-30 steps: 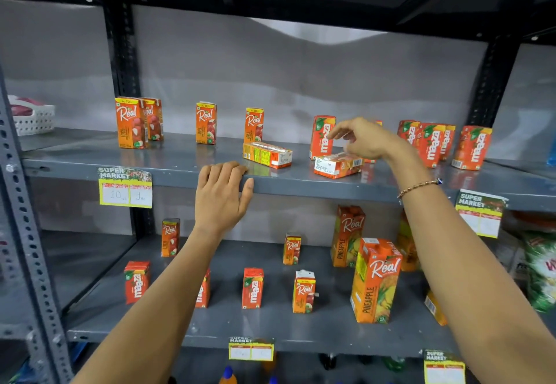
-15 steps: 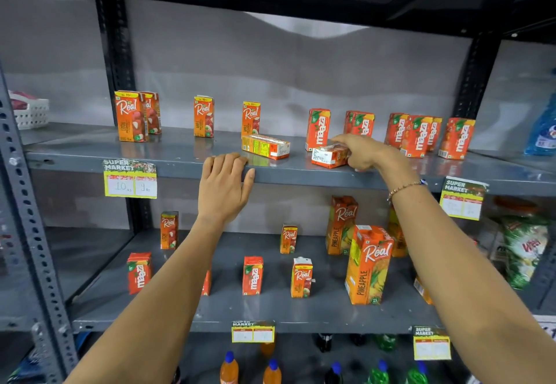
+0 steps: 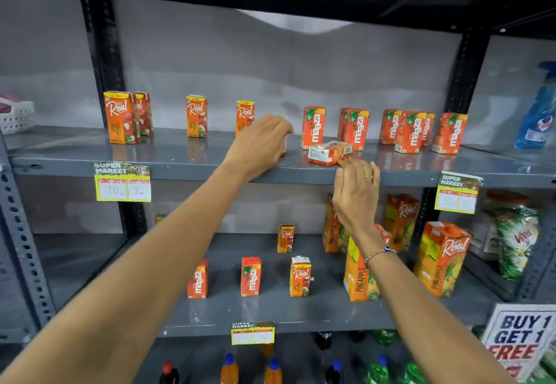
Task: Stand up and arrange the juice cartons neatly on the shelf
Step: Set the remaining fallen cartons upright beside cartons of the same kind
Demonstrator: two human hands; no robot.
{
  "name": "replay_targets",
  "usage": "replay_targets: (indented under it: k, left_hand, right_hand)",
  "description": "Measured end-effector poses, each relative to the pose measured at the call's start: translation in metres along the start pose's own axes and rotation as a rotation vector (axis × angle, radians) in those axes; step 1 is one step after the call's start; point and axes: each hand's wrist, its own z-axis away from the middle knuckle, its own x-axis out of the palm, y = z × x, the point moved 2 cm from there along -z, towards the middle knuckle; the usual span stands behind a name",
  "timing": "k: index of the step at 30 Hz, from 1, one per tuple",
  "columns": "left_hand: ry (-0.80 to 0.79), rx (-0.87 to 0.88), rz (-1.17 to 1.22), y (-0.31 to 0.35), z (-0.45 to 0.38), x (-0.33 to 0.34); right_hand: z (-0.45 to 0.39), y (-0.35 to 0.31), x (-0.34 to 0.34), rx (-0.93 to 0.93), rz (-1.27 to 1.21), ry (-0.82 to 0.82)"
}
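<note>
Small orange Real cartons stand spaced along the left of the upper grey shelf. Red Maaza cartons stand on its right. My left hand is cupped over a Real carton lying flat, hiding nearly all of it. A Maaza carton lies on its side near the shelf's front edge. My right hand is at that edge with its fingertips touching this carton and nothing held. The lower shelf carries several small cartons and tall pineapple cartons.
A white basket sits at the far left and a blue spray bottle at the far right. Price tags hang on the shelf edges. A green packet, a "Buy 1 Get 1 Free" sign and bottles lie below.
My left hand rose from the shelf's front edge onto the flat Real carton. My right hand drew back from the lying Maaza carton to the shelf edge.
</note>
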Motion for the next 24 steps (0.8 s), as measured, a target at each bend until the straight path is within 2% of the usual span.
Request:
replay_targets:
  k: [4,7,9,11,15,17,19,21,24]
  left_hand:
    - [-0.288,0.312,-0.090,0.014,-0.050,0.012]
    - [-0.360,0.517,-0.166,0.024,-0.065,0.023]
    - [-0.410,0.599,-0.180,0.031,-0.066,0.036]
    - [-0.460,0.586,-0.140,0.033,-0.065,0.044]
    - [-0.478,0.421,0.062,0.022,-0.069,0.039]
    - [-0.438,0.264,0.218,0.014,-0.070,0.033]
    - [-0.366,0.036,0.407,0.005,-0.064,0.026]
    - [-0.282,-0.237,0.727,-0.003,-0.052,0.018]
    - [-0.082,-0.537,1.340,-0.006,-0.034,0.014]
  right_hand:
    - [0.002,0.006,0.006,-0.032,0.006,0.012]
    - [0.001,0.007,0.008,-0.047,0.003,0.040]
    - [0.002,0.009,0.009,-0.051,-0.007,0.070]
    - [0.002,0.008,0.012,-0.057,-0.008,0.105]
    - [0.002,0.008,0.017,-0.040,-0.026,0.167]
    - [0.002,0.010,0.020,-0.030,-0.027,0.203]
    - [0.002,0.012,0.022,-0.027,-0.019,0.221]
    - [0.002,0.011,0.023,-0.029,-0.013,0.224]
    - [0.002,0.010,0.022,-0.028,-0.023,0.224]
